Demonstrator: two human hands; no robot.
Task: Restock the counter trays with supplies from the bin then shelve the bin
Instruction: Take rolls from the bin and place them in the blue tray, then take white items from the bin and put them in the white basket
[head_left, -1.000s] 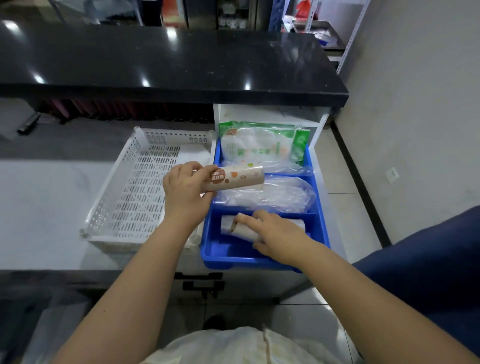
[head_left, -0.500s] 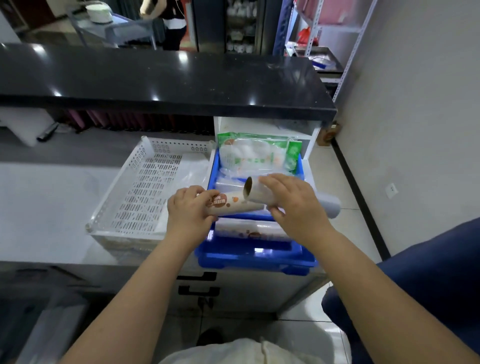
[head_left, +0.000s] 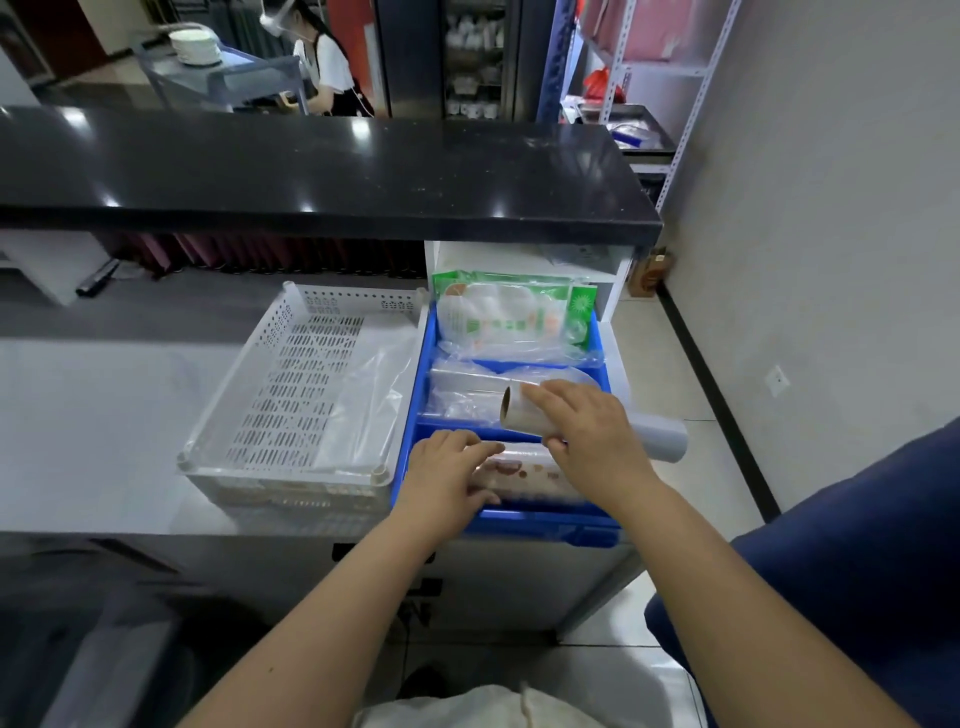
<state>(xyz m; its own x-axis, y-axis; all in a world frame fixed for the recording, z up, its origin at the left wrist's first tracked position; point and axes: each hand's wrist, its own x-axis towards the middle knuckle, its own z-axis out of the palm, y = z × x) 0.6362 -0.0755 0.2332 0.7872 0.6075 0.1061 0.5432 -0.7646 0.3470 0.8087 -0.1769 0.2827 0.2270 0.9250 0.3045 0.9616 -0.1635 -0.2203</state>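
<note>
Rolls sit in and over the blue bin (head_left: 550, 525), which rests at the right end of the pale counter (head_left: 104, 426), touching the white slotted tray (head_left: 291, 395) on its left. The right hand (head_left: 592, 431) is closed around a grey roll (head_left: 660, 434) with a cardboard core, holding it crosswise above the bin's middle and near compartments; the core end points left, the grey end sticks out past the bin's right wall. The left hand (head_left: 447, 475) lies lower, fingers curled over the left end of a printed roll (head_left: 524, 475) that lies in the bin's nearest compartment, just under the right hand. Whether that hand grips the roll or only presses on it cannot be told.

The printed roll shows reddish and brown marks, too blurred to read. A green and white packet (head_left: 514, 317) fills the bin's far compartment; its print is also unreadable. Clear plastic bags (head_left: 462, 389) lie in the middle compartment, and a clear bag (head_left: 363, 400) drapes along the tray's right side.

A glossy black upper counter (head_left: 322, 171) runs behind. Beyond it stand metal shelves (head_left: 670, 78), a grey cart (head_left: 228, 78) with bowls, and another person (head_left: 327, 67). A grey wall rises at right over a tiled floor (head_left: 670, 374).
</note>
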